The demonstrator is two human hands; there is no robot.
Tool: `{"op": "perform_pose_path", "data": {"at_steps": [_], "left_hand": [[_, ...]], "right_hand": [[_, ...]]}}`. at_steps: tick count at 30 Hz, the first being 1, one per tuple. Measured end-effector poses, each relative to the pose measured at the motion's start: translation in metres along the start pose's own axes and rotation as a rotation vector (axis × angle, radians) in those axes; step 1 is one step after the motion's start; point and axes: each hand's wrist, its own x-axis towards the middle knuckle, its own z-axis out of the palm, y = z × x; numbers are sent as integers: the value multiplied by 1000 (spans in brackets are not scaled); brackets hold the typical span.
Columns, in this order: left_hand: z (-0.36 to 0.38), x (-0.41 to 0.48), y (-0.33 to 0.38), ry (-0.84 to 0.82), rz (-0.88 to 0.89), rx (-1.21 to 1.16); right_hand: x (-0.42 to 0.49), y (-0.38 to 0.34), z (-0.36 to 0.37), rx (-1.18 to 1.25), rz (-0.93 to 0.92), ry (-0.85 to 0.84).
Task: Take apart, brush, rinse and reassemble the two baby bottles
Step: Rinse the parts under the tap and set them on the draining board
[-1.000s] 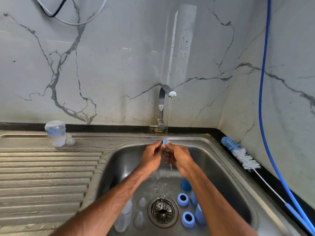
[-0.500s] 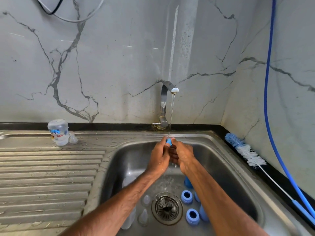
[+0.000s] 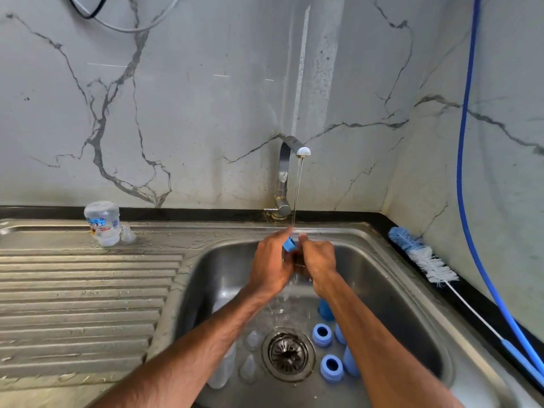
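Pinching blue cap under tap, left hand and right hand grip; sink below with blue rings, clear teats.

The left forearm and right forearm are both bare, uncovered from the lower edge up to the wrists. Fine dark hair lies along each, and raised veins run toward the left hand. The right hand is likewise bare.

The steel sink holds blue rings just right of its drain and what look like clear teats just left. Far left, a bottle stands on the drainboard.
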Motion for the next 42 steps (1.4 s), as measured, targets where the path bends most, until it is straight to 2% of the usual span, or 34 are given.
{"op": "perform_pose_path", "data": {"at_steps": [2, 6, 10, 13, 15, 20, 24, 28, 30, 35, 38, 42], "left_hand": [[-2, -1, -3, -33, 40, 86], [-2, -4, -12, -143, 22, 188], [2, -6, -16, -145, 3, 162], [1, -6, -10, -143, 34, 156], [1, -5, -6, -149, 66, 236], [-1, -5, -2, -253, 49, 367], [-9, -8, -4, -137, 124, 411], [-9, -10, -10, -79, 119, 442], [-8, -10, -10, -56, 80, 418], [-6, -14, -13, -95, -27, 483], [-8, -13, -13, -53, -93, 432], [-10, -11, -10, -27, -169, 381]], "right_hand": [[0, 0, 2, 5, -34, -114], [3, 1, -3, 103, 44, -314], [3, 2, -11, 176, 96, -441], [1, 1, -9, 260, 145, -393], [1, -1, -8, 279, 169, -333], [1, 0, -9, 349, 217, -298], [4, -1, -6, 417, 230, -344], [6, -1, -8, 349, 153, -390], [7, 1, -7, 270, 56, -356], [11, 11, 4, -224, -256, -90], [12, 8, 3, -216, -375, 13], [13, 15, 3, -349, -354, -89]]}}
